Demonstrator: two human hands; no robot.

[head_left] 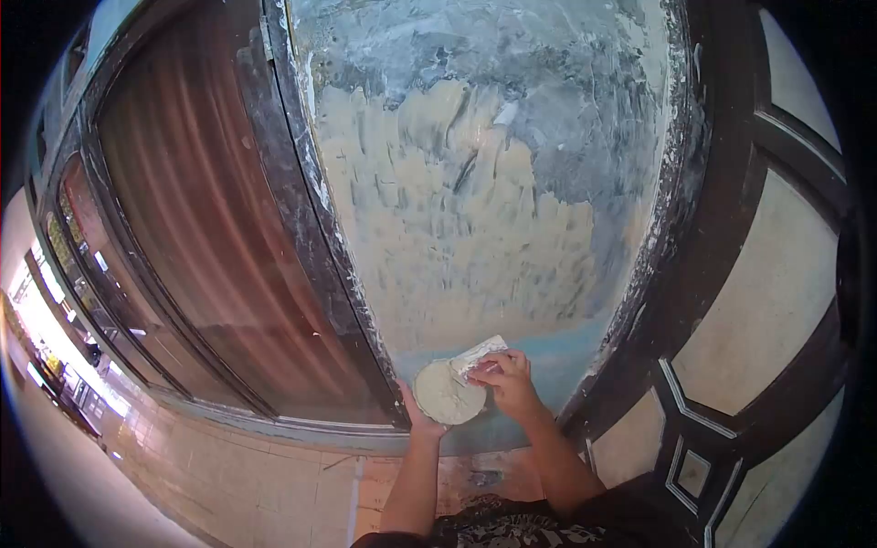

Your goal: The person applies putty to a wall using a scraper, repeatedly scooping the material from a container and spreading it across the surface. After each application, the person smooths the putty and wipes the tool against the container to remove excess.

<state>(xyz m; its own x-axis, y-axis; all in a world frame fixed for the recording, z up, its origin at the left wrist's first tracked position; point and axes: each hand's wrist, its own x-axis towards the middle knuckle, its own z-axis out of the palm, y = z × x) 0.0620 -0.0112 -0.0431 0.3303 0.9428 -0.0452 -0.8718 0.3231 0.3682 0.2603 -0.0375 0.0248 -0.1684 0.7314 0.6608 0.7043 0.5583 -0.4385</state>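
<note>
My left hand (pixel 423 417) is wrapped around the lower left side of a round tub of cream-coloured putty (pixel 443 395), holding it up in front of the wall. In my right hand (pixel 508 379) is a flat, pale putty scraper (pixel 481 353), pinched between thumb and fingers. Its surface looks smeared with putty, and its lower edge reaches over the tub's upper right rim. Behind both hands rises the wall panel (pixel 457 237), coated with uneven cream putty in the middle and bare grey-blue higher up.
A dark frame with a glass pane and reddish curtain (pixel 201 237) stands on the left. To the right is a dark wooden door with pale panels (pixel 758 301). Tiled floor (pixel 247 475) runs along the lower left, and paint-spattered sheeting (pixel 484 470) lies below my arms.
</note>
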